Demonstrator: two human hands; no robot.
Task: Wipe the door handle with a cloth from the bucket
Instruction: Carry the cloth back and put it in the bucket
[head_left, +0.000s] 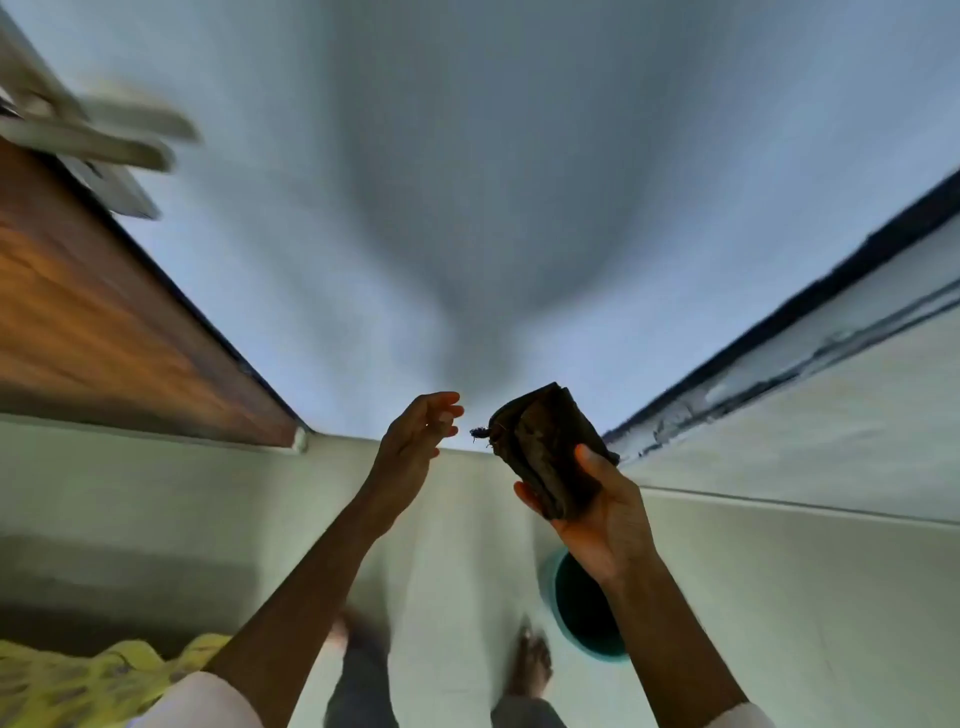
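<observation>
Both forearms enter from the bottom edge, with white sleeve cuffs at 7 and 5 o'clock and a yellow patterned fabric (88, 675) at the lower left corner.

Right hand (597, 514), at 5 o'clock from frame centre, is raised palm-up and grasps the cloth (550, 447). The thumb lies across the near face of the cloth; the fingers wrap beneath it.

- Cloth: dark brown, folded into a compact wad. Its long axis runs from about 5 o'clock, at the palm, to 11 o'clock. The free upper end points up and away from the person, toward the pale wall (467, 156).
- A small frayed tag protrudes from the cloth's left edge, pointing to 9 o'clock, toward the left hand.

Left hand (415, 441), at 6 o'clock from centre, holds nothing. Its fingers are loosely curled and parted, with the fingertips just beside the frayed tag but not touching it.

Bucket (563, 603): teal rim, dark interior, standing on the pale tiled floor (779, 597) directly below the right wrist, which partly hides it. Two bare feet are visible at 6 o'clock, blurred.

Door handle (104, 140): a pale lever at 10 o'clock, near the upper left corner, mounted on the brown wooden door (93, 322). Its long axis runs roughly from 9 toward 4 o'clock. It is motion-blurred and appears doubled. It is well apart from both hands and the cloth.
</observation>
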